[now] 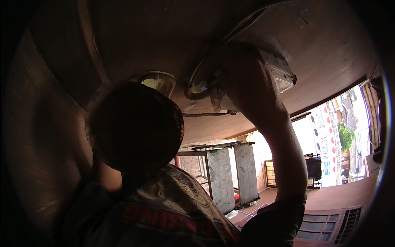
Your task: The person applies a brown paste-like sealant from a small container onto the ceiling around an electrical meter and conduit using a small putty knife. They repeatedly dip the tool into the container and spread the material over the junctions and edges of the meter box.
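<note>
My bare right arm comes up from the lower right, and my right hand (249, 76) is in deep shadow with its fingers hidden. It is against or just in front of a box-shaped fixture (282, 72) with a pale clear face. Beside the hand is a round thing with a ribbed rim (199, 94). Farther left is a lamp-like piece with a yellowish clear cover (158, 82). A large dark round shape (133, 127), whose kind I cannot make out, blocks the left middle. Part of my left arm shows below it; the left hand is hidden.
A thin cable (210, 114) runs along the brown surface, and another cord (247, 24) crosses above. Grey upright panels (222, 175) stand beyond my arm. At the right are a bright street, a green plant (346, 137) and a barred window (323, 226).
</note>
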A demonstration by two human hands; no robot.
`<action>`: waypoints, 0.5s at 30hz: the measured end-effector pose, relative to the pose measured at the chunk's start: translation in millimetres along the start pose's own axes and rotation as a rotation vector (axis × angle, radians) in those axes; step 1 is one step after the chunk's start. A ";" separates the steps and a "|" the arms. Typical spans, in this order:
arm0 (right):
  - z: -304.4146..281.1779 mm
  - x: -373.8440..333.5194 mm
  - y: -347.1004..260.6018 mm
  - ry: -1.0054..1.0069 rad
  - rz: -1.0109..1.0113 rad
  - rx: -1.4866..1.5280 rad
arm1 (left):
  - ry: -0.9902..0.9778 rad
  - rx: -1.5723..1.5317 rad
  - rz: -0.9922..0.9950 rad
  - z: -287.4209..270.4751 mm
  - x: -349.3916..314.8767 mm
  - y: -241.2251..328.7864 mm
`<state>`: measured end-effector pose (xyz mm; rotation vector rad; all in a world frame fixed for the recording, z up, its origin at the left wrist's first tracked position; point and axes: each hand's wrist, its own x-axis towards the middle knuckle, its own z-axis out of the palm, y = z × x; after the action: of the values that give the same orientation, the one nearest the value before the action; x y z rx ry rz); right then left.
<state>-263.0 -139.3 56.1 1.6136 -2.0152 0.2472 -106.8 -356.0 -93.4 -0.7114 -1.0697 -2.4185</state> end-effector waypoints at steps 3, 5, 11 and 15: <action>2.1 0.3 -2.8 0.017 -0.053 0.053 | 0.005 -0.014 0.014 -4.0 -0.4 2.0; 5.1 0.6 -2.7 -0.032 -0.010 0.033 | 0.006 -0.021 0.019 -5.2 -0.5 2.4; 12.9 4.4 3.1 -0.228 0.183 0.018 | 0.004 -0.042 0.037 -4.3 -1.0 2.9; 9.9 5.2 1.6 -0.330 0.112 -0.134 | -0.009 -0.051 0.043 -4.9 -1.1 2.3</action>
<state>-268.1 -147.8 50.8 1.5390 -2.3162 -0.1206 -106.1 -361.0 -95.5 -0.7547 -0.9890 -2.4157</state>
